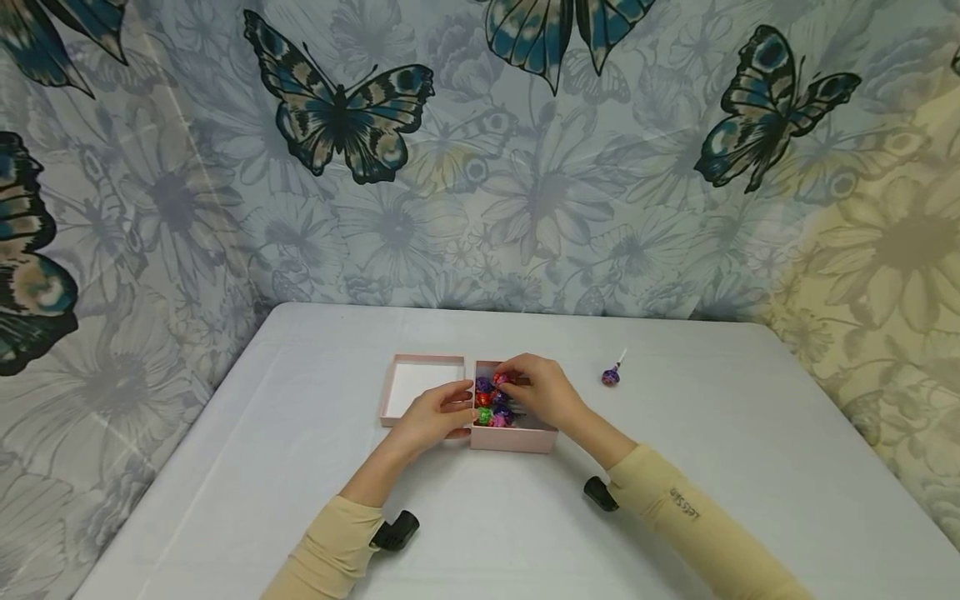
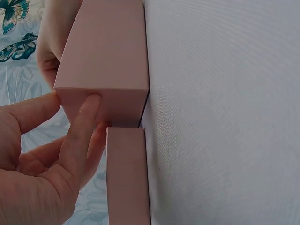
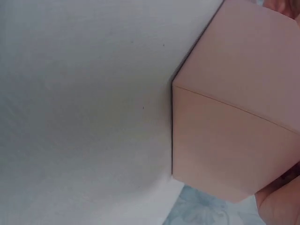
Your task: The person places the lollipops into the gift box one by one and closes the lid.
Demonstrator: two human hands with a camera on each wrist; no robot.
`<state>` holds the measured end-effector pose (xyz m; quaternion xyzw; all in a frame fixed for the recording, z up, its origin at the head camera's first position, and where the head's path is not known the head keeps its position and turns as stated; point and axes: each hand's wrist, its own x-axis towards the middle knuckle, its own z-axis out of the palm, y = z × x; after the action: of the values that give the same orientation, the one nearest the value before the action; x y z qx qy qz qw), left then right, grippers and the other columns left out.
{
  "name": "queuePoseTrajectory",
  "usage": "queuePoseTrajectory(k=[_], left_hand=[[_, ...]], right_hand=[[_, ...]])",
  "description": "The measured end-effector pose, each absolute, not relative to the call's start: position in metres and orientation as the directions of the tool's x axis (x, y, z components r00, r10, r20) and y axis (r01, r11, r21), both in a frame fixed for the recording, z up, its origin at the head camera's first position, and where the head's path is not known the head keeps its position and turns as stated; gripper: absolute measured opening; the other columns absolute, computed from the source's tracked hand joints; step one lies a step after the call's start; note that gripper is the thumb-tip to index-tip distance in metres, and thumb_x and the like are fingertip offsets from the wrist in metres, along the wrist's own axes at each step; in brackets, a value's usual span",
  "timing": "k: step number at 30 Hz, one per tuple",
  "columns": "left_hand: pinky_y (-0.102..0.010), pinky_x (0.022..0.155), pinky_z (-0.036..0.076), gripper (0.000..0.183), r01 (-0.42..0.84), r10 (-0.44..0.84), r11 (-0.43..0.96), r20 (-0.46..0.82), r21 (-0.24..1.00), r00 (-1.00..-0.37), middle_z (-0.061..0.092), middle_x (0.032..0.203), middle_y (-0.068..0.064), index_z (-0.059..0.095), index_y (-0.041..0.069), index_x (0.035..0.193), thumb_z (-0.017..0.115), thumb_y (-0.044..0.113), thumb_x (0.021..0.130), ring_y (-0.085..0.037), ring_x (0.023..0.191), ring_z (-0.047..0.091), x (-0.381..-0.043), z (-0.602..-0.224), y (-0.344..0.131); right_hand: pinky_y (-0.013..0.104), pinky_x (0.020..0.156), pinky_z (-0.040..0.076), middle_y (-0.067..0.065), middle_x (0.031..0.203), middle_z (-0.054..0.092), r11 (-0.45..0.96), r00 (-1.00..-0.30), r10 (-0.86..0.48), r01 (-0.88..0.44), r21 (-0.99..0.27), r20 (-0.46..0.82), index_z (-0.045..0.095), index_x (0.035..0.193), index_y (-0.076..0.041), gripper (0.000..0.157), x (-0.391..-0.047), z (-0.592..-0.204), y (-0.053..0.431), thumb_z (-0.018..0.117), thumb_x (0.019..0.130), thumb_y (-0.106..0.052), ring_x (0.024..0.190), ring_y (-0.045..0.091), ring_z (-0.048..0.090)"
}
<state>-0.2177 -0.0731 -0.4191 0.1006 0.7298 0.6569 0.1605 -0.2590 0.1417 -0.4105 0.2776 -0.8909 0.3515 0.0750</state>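
Observation:
A pink box [image 1: 513,440] stands on the table with several lollipops [image 1: 484,399] inside, wrapped in red, purple, green and pink. My right hand [image 1: 542,390] reaches over its right side and pinches a red-pink lollipop [image 1: 501,379] near the far end. Against the box's left wall rest the fingers of my left hand [image 1: 431,414]; in the left wrist view one fingertip [image 2: 95,99] presses that wall and another touches its top corner. From the right wrist camera, the box's outer walls [image 3: 234,136] hide the candy, and only bits of the hands show.
Left of the box lies its shallow lid [image 1: 426,360], white inside, partly behind my left hand. A lone purple lollipop [image 1: 611,377] with a white stick lies to the right on the white table [image 1: 690,433]. Butterfly-patterned cloth [image 1: 540,208] hangs behind the table.

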Motion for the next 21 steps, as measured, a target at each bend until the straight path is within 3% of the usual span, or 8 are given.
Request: queuePoseTrajectory(k=[7, 21], left_hand=[[-0.039, 0.084, 0.058, 0.057, -0.062, 0.365, 0.122, -0.103, 0.991, -0.925, 0.046, 0.14, -0.028, 0.04, -0.005, 0.145, 0.063, 0.004, 0.094, -0.038, 0.127, 0.049, -0.2182, -0.4189, -0.0734], [-0.039, 0.085, 0.058, 0.057, -0.065, 0.364, 0.124, -0.107, 0.99, -0.925, 0.046, 0.14, -0.027, 0.04, -0.005, 0.145, 0.064, 0.005, 0.094, -0.037, 0.127, 0.049, -0.2176, -0.4182, -0.0735]], right_hand=[[0.03, 0.078, 0.059, 0.007, 0.103, 0.069, 0.641, -0.807, -0.467, -0.59, -0.491, 0.361, 0.073, 0.108, -0.004, 0.021, -0.2624, -0.4128, 0.1395, 0.073, 0.087, -0.005, 0.09, 0.019, 0.067], [0.028, 0.077, 0.059, 0.007, 0.103, 0.069, 0.649, -0.771, -0.494, -0.635, -0.42, 0.403, 0.073, 0.109, -0.004, 0.021, -0.2638, -0.419, 0.138, 0.073, 0.088, -0.006, 0.091, 0.02, 0.068]])
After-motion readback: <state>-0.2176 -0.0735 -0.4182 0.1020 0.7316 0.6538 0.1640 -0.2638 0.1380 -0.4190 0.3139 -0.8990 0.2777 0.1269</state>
